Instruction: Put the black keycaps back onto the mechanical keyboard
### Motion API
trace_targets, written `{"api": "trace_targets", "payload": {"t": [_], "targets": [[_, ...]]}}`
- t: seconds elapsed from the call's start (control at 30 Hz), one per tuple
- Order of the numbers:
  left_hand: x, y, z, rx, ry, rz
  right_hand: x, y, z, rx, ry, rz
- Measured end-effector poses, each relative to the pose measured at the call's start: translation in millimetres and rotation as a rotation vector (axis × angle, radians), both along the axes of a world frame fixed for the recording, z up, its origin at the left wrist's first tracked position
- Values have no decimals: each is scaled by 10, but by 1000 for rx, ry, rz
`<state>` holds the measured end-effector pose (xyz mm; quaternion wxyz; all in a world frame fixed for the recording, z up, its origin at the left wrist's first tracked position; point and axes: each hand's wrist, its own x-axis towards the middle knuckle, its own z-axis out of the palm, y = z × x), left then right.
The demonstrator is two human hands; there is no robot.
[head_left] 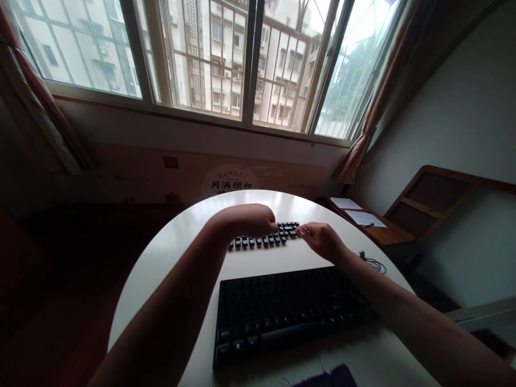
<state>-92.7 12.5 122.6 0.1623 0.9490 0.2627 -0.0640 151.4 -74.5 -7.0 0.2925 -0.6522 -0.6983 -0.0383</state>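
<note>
Round table (181,236): one keyboard (282,306), one keycap cluster (262,241); left hand (252,220) fingers hidden, right hand (320,239) fingers at cluster, grip unclear.

Both arms are bare and reach forward, drawing together ahead of the body. The left forearm (177,301) rises from the lower left. Its left hand (246,220) is bent down at the wrist, with the back facing up and the fingers curled under, mostly hidden. The right forearm (395,301) comes in from the lower right. The right hand (322,240) lies palm down, its fingers gathered and pointing left. The two hands sit close together, apart by a small gap.
</note>
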Motion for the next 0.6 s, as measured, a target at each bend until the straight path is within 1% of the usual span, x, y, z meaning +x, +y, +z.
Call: {"api": "trace_targets", "payload": {"t": [0.03, 0.07, 0.1, 0.2, 0.27, 0.3, 0.37, 0.43, 0.5, 0.6], "targets": [[11, -19, -2, 2, 7, -8, 54, -125, 55, 71, 131, 5], [29, -44, -7, 2, 12, -18, 115, -262, 104, 89, 271, 0], [53, -74, -16, -5, 18, -27, 180, -409, 144, 67, 408, 6], [147, -185, -43, -21, 55, -72, 338, -869, 201, -49, 795, -22], [208, -258, -50, 2, 81, -136, 376, -1150, 199, -172, 1028, -57], [234, -289, -50, 23, 92, -166, 372, -1270, 191, -234, 1110, -73], [275, -333, -54, 52, 113, -196, 331, -1452, 170, -323, 1191, -96], [304, -356, -71, 56, 135, -192, 266, -1546, 146, -367, 1179, -92], [330, -361, -107, 54, 153, -197, 199, -1554, 114, -363, 1134, -64], [362, -341, -174, 54, 174, -234, 111, -1453, 29, -297, 1118, -40]]}}
